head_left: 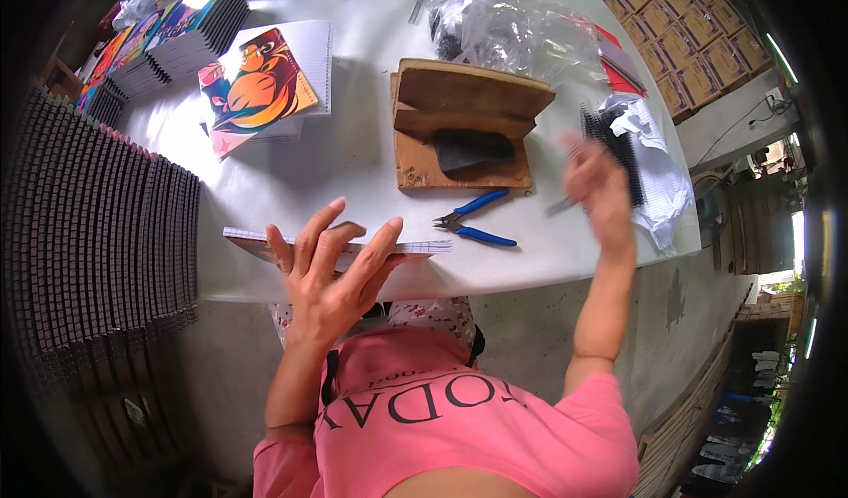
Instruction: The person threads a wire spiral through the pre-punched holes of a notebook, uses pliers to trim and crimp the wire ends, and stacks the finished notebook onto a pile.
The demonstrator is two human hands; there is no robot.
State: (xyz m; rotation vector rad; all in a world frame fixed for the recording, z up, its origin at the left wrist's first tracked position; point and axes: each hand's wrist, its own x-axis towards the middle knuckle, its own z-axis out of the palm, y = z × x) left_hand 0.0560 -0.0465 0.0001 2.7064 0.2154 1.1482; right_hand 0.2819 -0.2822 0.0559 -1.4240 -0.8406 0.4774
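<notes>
My left hand (pixel 331 277) is at the table's front edge, fingers spread over a notebook (pixel 424 248). The notebook stands tilted, its ruled page edge up and its cover toward me; part of it is hidden behind the hand. My right hand (pixel 596 180) is raised at the right, smeared by motion, beside a bundle of black binding coils (pixel 625 158). A blurred grey sliver (pixel 559 205) shows by its fingers; I cannot make out what it is. Between the hands lie blue-handled cutters (pixel 477 218), jaws to the left. Behind them sits a brown wooden stand (pixel 477 96) with a black pad (pixel 473 151).
Notebooks with a colourful cover (pixel 256 92) lie at the back left. Tall stacks of coil-bound notebooks (pixel 115 224) stand along the left. Clear plastic bags (pixel 512 26) and crumpled white paper (pixel 658 171) are toward the back and right. Cartons (pixel 693 39) are piled beyond the table.
</notes>
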